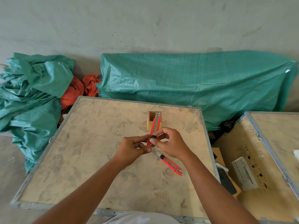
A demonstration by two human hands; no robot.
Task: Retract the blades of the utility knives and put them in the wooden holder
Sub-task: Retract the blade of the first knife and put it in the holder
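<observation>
Head view: both hands at frame centre on one red utility knife [153, 126]. Left hand [132, 148] pinched lower body; right hand [169, 143] pinched at black slider knob. Blade state unclear. Judged step: retracting. Second knife [171, 164] lay on crate top [80, 151], lower right. Wooden holder [152, 120] just above. Next: slide knob back, drop knife in holder.

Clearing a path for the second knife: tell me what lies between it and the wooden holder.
In the head view, both hands, left and right, hold the other knife between the lying knife and the holder.

Red knives [153, 128] – green tarp [194, 83]
</observation>
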